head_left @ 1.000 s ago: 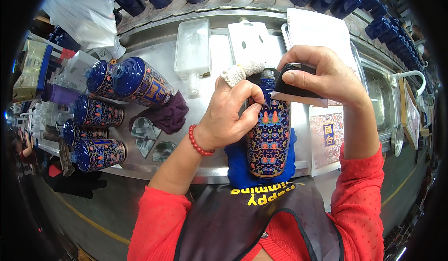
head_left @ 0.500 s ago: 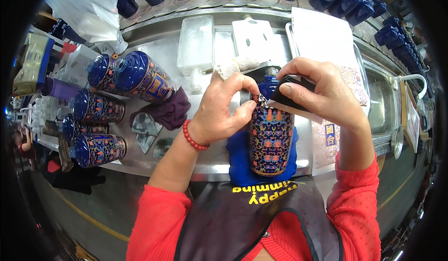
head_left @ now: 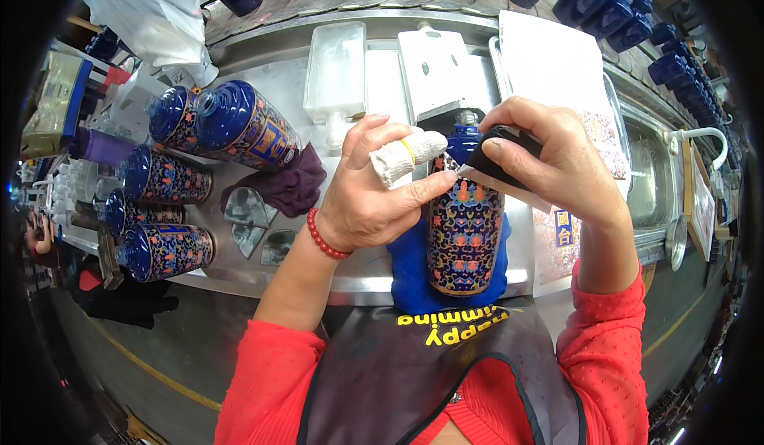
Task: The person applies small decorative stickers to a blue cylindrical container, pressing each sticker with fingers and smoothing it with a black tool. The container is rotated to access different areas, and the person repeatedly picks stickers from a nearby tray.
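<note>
A dark blue bottle [head_left: 464,242] with a colourful floral pattern lies in front of me, its neck pointing away, on a blue cloth [head_left: 408,266]. My left hand [head_left: 378,186] is open at the bottle's left shoulder. One of its fingers wears a white cloth wrap with a yellow band [head_left: 407,155]. Its lowest stretched digit touches the pattern's upper edge. My right hand [head_left: 557,158] is closed on a flat black piece [head_left: 509,161] at the bottle's right shoulder; a pale strip shows along its lower edge. Its exact kind is unclear.
Several patterned blue bottles [head_left: 171,251] stand at the left, by a crumpled purple cloth [head_left: 294,182]. Beyond lie a clear flat bottle [head_left: 336,71] and a white board [head_left: 434,67]. Patterned sheets [head_left: 553,246] and a sink [head_left: 652,182] are at right. Plain blue bottles line the back.
My left finger and thumb, closed together at the bottle's shoulder before, have come apart; the wrapped finger now lies nearer. My right hand has barely moved. Blue bottles at the back have shifted right.
</note>
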Motion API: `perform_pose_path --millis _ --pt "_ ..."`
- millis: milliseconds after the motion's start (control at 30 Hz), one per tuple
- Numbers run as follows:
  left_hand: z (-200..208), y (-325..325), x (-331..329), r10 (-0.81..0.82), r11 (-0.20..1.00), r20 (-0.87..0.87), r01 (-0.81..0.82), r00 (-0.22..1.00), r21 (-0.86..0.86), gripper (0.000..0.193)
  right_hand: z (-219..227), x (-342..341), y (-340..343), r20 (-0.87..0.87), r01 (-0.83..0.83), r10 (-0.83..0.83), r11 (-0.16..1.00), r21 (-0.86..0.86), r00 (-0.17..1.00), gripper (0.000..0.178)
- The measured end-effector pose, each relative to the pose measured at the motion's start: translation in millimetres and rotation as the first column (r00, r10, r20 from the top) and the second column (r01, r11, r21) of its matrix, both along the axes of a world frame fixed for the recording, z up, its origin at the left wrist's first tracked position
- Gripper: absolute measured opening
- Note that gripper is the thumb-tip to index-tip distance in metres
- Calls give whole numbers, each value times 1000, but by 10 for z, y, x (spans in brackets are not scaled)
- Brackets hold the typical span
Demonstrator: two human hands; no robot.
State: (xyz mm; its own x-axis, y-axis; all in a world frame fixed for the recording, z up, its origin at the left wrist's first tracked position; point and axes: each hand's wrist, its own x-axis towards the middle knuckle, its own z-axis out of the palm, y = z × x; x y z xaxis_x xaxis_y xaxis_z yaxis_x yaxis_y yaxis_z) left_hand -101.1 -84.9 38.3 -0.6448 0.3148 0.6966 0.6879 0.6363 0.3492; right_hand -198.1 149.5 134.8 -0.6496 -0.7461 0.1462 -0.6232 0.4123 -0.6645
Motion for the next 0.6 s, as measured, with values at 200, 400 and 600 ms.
perform_pose_path --millis 200,400,600 --pt "-3 -10 -1 -1 1000 -12 1 1000 26 47 -1 4 7 22 11 -11 1000 -4 1000 15" --pt "-19 -4 20 -2 1000 5 2 1000 30 46 -11 0 10 33 5 -5 1000 -11 999 15" --pt "-36 2 9 -11 999 14 10 1000 40 47 -2 4 11 41 11 -11 1000 -2 999 15"
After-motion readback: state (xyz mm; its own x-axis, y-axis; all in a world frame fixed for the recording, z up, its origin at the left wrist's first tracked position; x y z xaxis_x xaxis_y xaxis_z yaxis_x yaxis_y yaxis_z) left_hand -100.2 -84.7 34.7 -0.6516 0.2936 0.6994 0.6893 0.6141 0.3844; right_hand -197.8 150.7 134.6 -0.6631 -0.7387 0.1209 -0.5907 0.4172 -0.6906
